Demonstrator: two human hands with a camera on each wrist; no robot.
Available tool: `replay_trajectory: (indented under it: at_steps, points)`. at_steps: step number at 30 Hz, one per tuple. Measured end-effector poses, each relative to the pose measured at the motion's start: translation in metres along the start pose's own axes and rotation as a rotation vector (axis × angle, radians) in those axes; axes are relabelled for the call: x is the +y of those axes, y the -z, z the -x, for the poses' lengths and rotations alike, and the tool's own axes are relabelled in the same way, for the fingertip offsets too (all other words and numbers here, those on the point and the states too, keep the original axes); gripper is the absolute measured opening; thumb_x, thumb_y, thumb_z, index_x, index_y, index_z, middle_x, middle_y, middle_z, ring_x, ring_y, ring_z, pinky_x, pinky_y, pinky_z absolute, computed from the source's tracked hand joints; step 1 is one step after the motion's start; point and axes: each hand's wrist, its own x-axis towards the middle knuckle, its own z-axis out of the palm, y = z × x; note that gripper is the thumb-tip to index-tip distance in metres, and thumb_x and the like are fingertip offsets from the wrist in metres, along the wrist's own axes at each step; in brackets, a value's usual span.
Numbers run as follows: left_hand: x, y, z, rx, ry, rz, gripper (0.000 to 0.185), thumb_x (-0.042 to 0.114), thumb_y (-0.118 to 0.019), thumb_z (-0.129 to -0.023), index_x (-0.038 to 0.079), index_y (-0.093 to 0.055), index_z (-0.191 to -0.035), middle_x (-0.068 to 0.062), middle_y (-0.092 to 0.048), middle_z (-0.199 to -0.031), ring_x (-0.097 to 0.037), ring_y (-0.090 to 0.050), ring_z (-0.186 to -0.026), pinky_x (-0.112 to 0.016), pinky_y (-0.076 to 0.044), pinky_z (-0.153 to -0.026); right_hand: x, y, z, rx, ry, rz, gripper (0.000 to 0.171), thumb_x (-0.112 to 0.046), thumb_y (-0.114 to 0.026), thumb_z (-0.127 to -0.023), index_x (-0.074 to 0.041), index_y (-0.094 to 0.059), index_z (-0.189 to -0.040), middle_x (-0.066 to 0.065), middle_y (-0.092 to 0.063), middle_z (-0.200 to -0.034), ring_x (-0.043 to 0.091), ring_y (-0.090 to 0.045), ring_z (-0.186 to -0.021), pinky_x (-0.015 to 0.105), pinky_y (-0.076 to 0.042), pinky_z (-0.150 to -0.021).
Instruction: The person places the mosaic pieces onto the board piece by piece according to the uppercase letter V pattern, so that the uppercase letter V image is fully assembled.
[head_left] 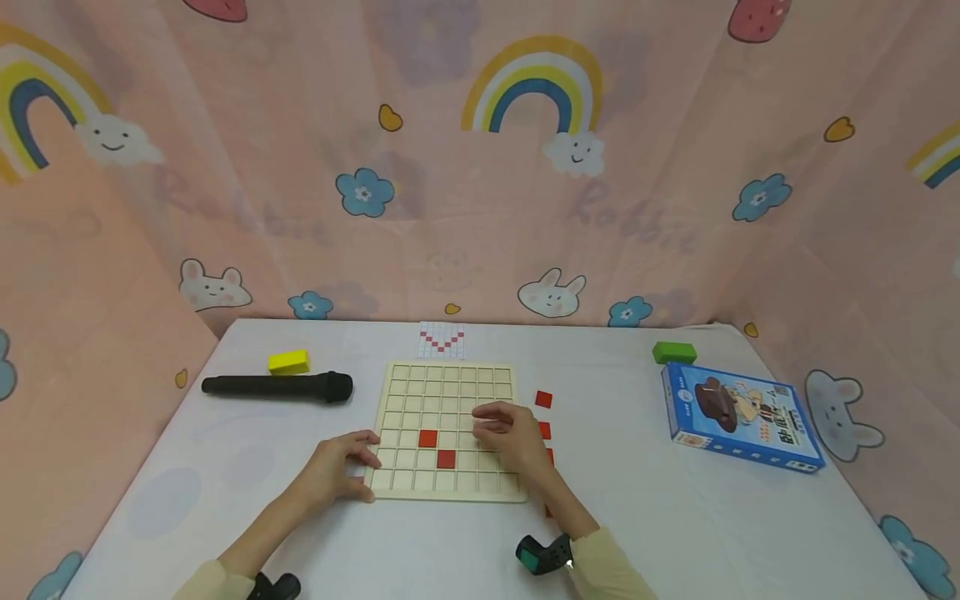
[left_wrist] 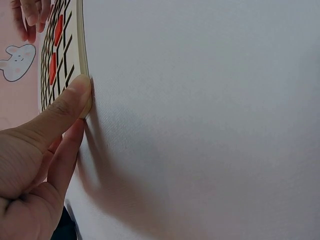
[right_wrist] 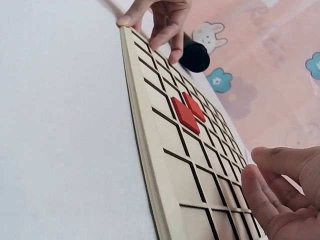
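A cream grid board (head_left: 405,398) lies on the white table, with two red square tiles (head_left: 427,438) set diagonally in its cells. At the board's near left corner, my left hand (head_left: 339,467) holds the edge, thumb on the near side and fingers along the left side. Over the right half of the board hovers my right hand (head_left: 510,433), its fingers bent and the fingertips apart from the thumb. I see no tile between them in the right wrist view. Several loose red tiles (head_left: 543,399) lie along the board's right side, some partly hidden by the right hand and forearm.
Behind the board lies a pattern card (head_left: 441,341) with a red V of squares. A black microphone (head_left: 273,387) and a yellow block (head_left: 288,362) are to the left. A blue box (head_left: 742,417) and a green block (head_left: 674,352) are at the right.
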Motion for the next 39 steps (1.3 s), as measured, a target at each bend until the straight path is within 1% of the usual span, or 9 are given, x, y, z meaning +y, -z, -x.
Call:
replay_trajectory:
  at_steps: [7,15,18,21,26,29,31,36,39]
  points:
    - [0.000,0.001,0.000,0.001,-0.012,0.000,0.036,-0.004,-0.088,-0.052,0.008,-0.071,-0.082,-0.010,-0.063,-0.120,-0.035,-0.053,-0.121,-0.049,-0.038,-0.105,0.006,0.029,0.000,0.050,-0.022,-0.005,0.026,0.000,-0.072,-0.082,-0.004,-0.069,-0.108,0.010,-0.069,-0.106,0.022,-0.068,-0.093,0.027,-0.056,-0.080]
    - [0.001,0.002,-0.001,0.001,-0.002,-0.006,0.036,-0.005,-0.088,-0.052,0.008,-0.071,-0.081,-0.009,-0.064,-0.119,-0.035,-0.052,-0.122,-0.050,-0.037,-0.106,0.019,0.077,-0.004,0.138,-0.103,0.077,0.030,-0.006,-0.068,-0.088,-0.006,-0.064,-0.118,0.012,-0.064,-0.117,0.026,-0.064,-0.102,0.031,-0.056,-0.083]
    - [0.001,0.002,-0.001,0.001,0.000,-0.005,0.036,-0.004,-0.088,-0.051,0.007,-0.072,-0.081,-0.009,-0.064,-0.118,-0.035,-0.052,-0.122,-0.050,-0.036,-0.106,0.028,0.094,-0.011,0.176,-0.079,0.118,0.031,-0.007,-0.067,-0.089,-0.005,-0.063,-0.119,0.014,-0.063,-0.120,0.028,-0.063,-0.104,0.030,-0.054,-0.086]
    - [0.000,0.001,-0.001,0.001,-0.007,0.005,0.036,-0.004,-0.088,-0.051,0.007,-0.071,-0.081,-0.009,-0.064,-0.118,-0.035,-0.052,-0.123,-0.050,-0.036,-0.106,0.036,0.107,-0.019,0.165,-0.042,0.148,0.032,-0.005,-0.067,-0.088,-0.003,-0.063,-0.120,0.016,-0.062,-0.120,0.030,-0.063,-0.104,0.032,-0.054,-0.088]
    - [-0.002,0.001,-0.001,-0.005,-0.033,0.003,0.035,-0.003,-0.088,-0.051,0.007,-0.071,-0.081,-0.012,-0.064,-0.118,-0.037,-0.052,-0.122,-0.050,-0.037,-0.105,0.047,0.115,-0.033,0.086,-0.047,0.232,0.035,-0.006,-0.071,-0.085,-0.002,-0.063,-0.119,0.016,-0.065,-0.114,0.027,-0.064,-0.097,0.039,-0.052,-0.092]
    - [-0.001,0.001,-0.001,-0.011,-0.042,0.001,0.036,-0.003,-0.088,-0.052,0.007,-0.071,-0.082,-0.012,-0.063,-0.119,-0.037,-0.053,-0.120,-0.050,-0.038,-0.105,0.050,0.115,-0.039,0.084,-0.085,0.293,0.034,-0.009,-0.074,-0.083,-0.004,-0.065,-0.116,0.012,-0.067,-0.107,0.022,-0.063,-0.088,0.040,-0.052,-0.091]
    - [-0.001,0.001,-0.001,-0.014,-0.057,-0.009,0.036,-0.002,-0.088,-0.052,0.007,-0.071,-0.083,-0.013,-0.063,-0.119,-0.037,-0.054,-0.118,-0.050,-0.039,-0.103,0.051,0.114,-0.043,0.088,-0.094,0.319,0.032,-0.010,-0.075,-0.083,-0.005,-0.066,-0.113,0.011,-0.068,-0.102,0.020,-0.061,-0.083,0.036,-0.053,-0.086]
    - [0.000,0.002,0.000,-0.008,-0.043,-0.009,0.037,-0.001,-0.089,-0.051,0.007,-0.071,-0.082,-0.012,-0.063,-0.119,-0.036,-0.055,-0.118,-0.051,-0.038,-0.104,0.051,0.115,-0.048,0.049,-0.106,0.309,0.031,-0.012,-0.075,-0.083,-0.005,-0.067,-0.112,0.009,-0.067,-0.100,0.020,-0.058,-0.080,0.027,-0.051,-0.076]
    - [0.000,0.003,0.001,-0.003,-0.036,-0.008,0.036,-0.002,-0.088,-0.051,0.007,-0.071,-0.082,-0.012,-0.063,-0.119,-0.036,-0.054,-0.119,-0.051,-0.038,-0.104,0.051,0.115,-0.051,0.030,-0.110,0.307,0.032,-0.014,-0.076,-0.082,-0.005,-0.067,-0.112,0.008,-0.067,-0.097,0.020,-0.056,-0.079,0.025,-0.050,-0.073]
